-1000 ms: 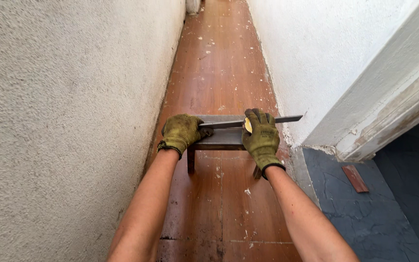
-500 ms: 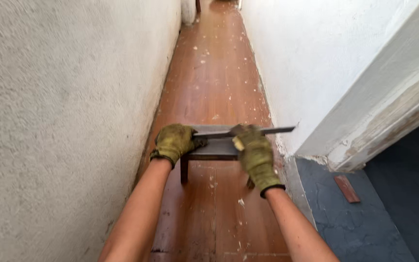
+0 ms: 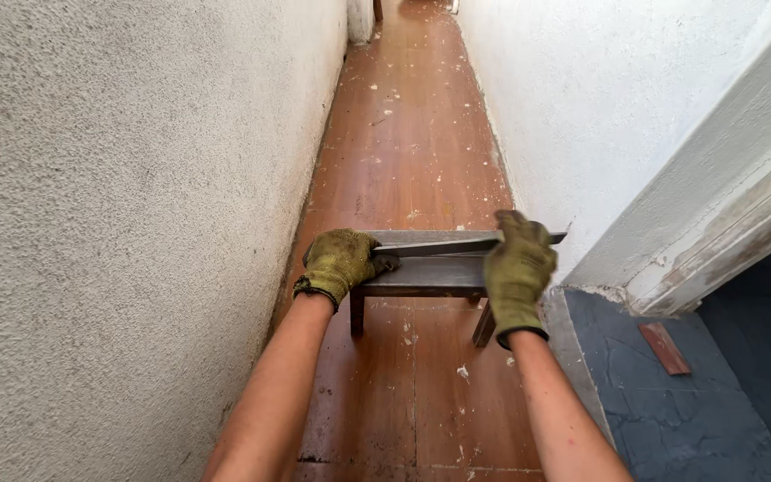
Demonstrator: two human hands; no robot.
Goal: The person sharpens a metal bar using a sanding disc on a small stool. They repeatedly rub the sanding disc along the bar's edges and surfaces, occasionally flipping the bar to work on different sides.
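I hold a small dark wooden stool (image 3: 426, 272) by its seat, out in front of me in a narrow corridor. Across the top of the seat lies a long flat metal blade (image 3: 457, 245), grey and thin, running from my left glove past my right one, its far tip sticking out toward the right wall. My left hand (image 3: 339, 263), in a worn olive work glove, is closed around the left end of the seat and the near end of the blade, fingers curled tight over both. My right hand (image 3: 518, 268), gloved the same way, wraps over the right edge of the seat with the fingers hooked on top of the blade, pressing it down against the wood. Two legs of the stool show below the seat; whether they touch the floor I cannot tell.

Under it runs the reddish-brown floor (image 3: 403, 161), scuffed and dotted with white flecks of plaster or paint. A rough grey rendered wall (image 3: 118, 223) stands close on my left, and a white wall (image 3: 600, 98) on my right ends at a chipped pale door frame (image 3: 725, 232). Beyond the frame lies dark blue-grey paving (image 3: 671, 419) with a small red-brown tile piece (image 3: 665, 348) on it.
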